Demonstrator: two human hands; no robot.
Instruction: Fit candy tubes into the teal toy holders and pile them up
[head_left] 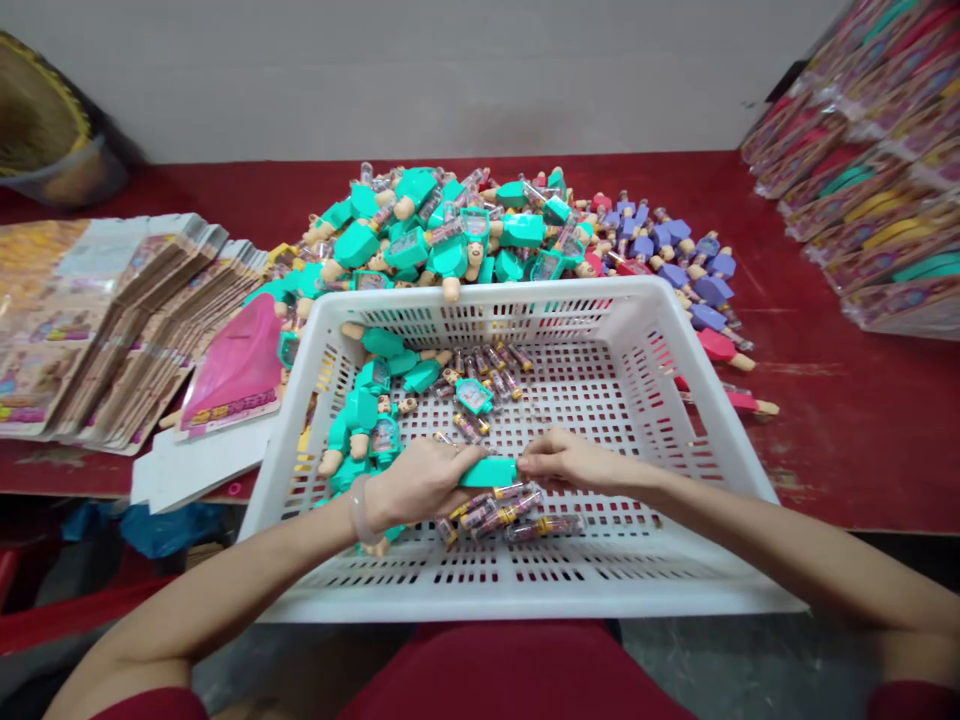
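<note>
Dark red sleeves, with a pale translucent bangle on the left wrist.

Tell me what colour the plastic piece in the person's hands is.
Teal; the head view shows the plastic piece best, between the left hand and right hand.

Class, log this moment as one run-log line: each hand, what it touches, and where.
left hand: grips teal plastic toy piece | right hand: pinches its end | location: above white perforated plastic crate

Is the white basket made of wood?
No, the white basket is plastic, with rows of little slots through its walls and bottom.
</note>
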